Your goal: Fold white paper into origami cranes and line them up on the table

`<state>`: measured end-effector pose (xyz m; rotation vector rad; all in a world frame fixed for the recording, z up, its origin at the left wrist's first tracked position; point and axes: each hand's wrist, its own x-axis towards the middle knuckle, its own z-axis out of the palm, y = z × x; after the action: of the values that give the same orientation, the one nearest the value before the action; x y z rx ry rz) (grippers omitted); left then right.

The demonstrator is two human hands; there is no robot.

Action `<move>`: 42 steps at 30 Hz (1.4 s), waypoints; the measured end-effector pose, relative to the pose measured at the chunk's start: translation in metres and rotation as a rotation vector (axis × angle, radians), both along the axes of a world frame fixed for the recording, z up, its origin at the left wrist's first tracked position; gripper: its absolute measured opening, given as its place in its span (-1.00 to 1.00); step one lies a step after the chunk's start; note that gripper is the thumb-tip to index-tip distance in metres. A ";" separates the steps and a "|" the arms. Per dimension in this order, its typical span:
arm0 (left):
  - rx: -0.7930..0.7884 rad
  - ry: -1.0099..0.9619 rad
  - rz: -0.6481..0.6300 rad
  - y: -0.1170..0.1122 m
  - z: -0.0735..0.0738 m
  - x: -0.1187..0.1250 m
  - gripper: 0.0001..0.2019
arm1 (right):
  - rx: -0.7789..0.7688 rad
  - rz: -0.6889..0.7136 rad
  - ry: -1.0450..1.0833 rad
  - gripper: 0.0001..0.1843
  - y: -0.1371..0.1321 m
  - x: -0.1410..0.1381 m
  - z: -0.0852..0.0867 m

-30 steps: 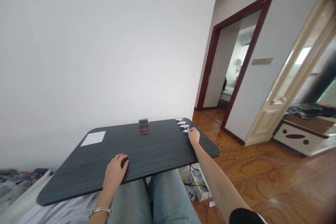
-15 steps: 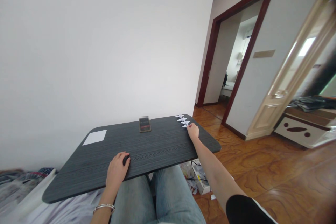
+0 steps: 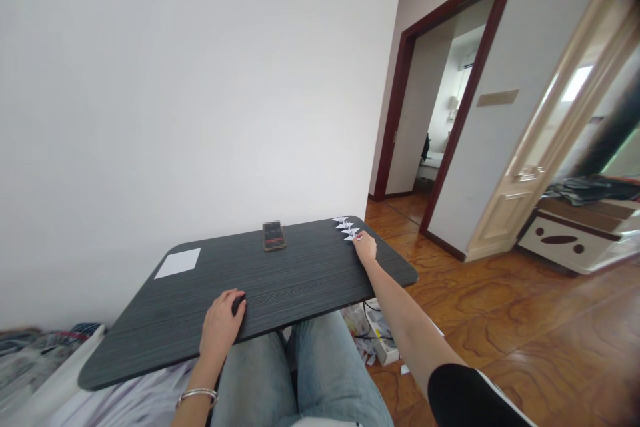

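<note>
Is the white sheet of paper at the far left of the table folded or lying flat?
Flat and unfolded, as far as can be seen: the sheet of paper lies on the dark table as one plain rectangle, no creases visible.

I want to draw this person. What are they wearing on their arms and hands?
The left hand has no glove, and a thin silver bangle circles that wrist. The right hand and forearm are bare, with a short black sleeve at the upper arm.

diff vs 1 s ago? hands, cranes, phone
Almost nothing. The right hand stays at the near end of the paper crane row; the left hand stays over a small dark object at the table edge. Phone and white sheet unmoved; only the camera shifted slightly.
</note>
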<state>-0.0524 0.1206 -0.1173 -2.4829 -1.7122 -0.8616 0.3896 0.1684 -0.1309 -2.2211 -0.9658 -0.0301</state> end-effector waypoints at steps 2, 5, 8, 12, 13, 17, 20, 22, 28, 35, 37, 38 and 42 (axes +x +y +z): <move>0.001 -0.003 0.002 0.000 -0.001 0.000 -0.72 | -0.005 0.000 -0.003 -0.78 0.001 0.000 0.000; 0.001 -0.002 0.003 0.001 -0.003 0.000 -0.73 | -0.010 -0.002 -0.007 -0.78 0.001 0.001 0.000; 0.002 0.005 -0.007 0.002 -0.004 -0.001 -0.72 | -0.013 0.001 -0.016 -0.78 0.001 0.001 0.001; -0.012 0.010 0.002 0.003 -0.003 -0.001 -0.72 | -0.019 0.005 -0.030 -0.78 0.000 0.000 0.003; -0.015 0.009 0.003 0.002 -0.003 -0.001 -0.72 | -0.020 0.006 -0.035 -0.77 0.000 0.000 0.003; -0.025 0.010 0.015 0.000 -0.001 0.001 -0.72 | -0.034 0.009 -0.055 -0.76 0.000 -0.001 0.005; -0.031 0.007 0.026 -0.002 0.000 0.002 -0.72 | -0.050 0.012 -0.067 -0.76 0.000 -0.003 0.008; -0.025 0.006 0.028 -0.003 0.000 0.002 -0.72 | -0.061 0.012 -0.073 -0.75 0.000 -0.004 0.009; -0.031 0.001 0.021 -0.003 0.002 0.003 -0.72 | -0.084 0.008 -0.089 -0.77 0.000 -0.005 0.010; -0.005 -0.009 0.008 -0.002 -0.001 0.001 -0.73 | -0.102 0.001 -0.095 -0.76 0.000 -0.005 0.010; -0.003 -0.009 0.011 -0.002 -0.001 0.001 -0.73 | -0.106 -0.002 -0.094 -0.76 0.000 -0.006 0.010; -0.002 -0.009 0.013 -0.002 0.000 0.001 -0.73 | -0.107 -0.004 -0.093 -0.76 0.000 -0.006 0.011; 0.012 -0.008 0.010 -0.003 0.001 0.001 -0.73 | -0.111 -0.012 -0.086 -0.76 0.000 -0.006 0.012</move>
<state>-0.0510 0.1175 -0.1164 -2.4652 -1.7150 -0.8795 0.3832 0.1681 -0.1190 -2.3437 -1.0223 -0.0795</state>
